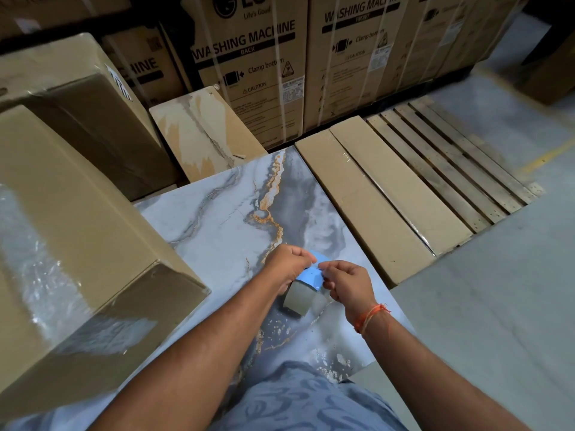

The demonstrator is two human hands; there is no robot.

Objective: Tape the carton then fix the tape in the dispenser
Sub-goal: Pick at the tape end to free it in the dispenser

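Both hands meet over the marbled bench (217, 219), just off the near right corner of the big carton (77, 244). The left hand (287, 264) closes its grip around the blue tape dispenser (311, 275), fingers curled over its top edge. The right hand (345, 283) has thumb and forefinger pressed together at the dispenser's right edge; whether they pinch the tape end or the blue plastic cannot be told. The roll of brown tape (298, 298) sits at the dispenser's near end, its broad band facing the camera, so its hub axis runs roughly left to right. The dispenser's long axis runs from the roll away and slightly right, toward the flat carton (379, 194) lying right of the bench. The big carton stands on the bench's left part, with clear shiny tape over its top and near face, its long axis running away from the person. An orange thread (370, 315) circles the right wrist.
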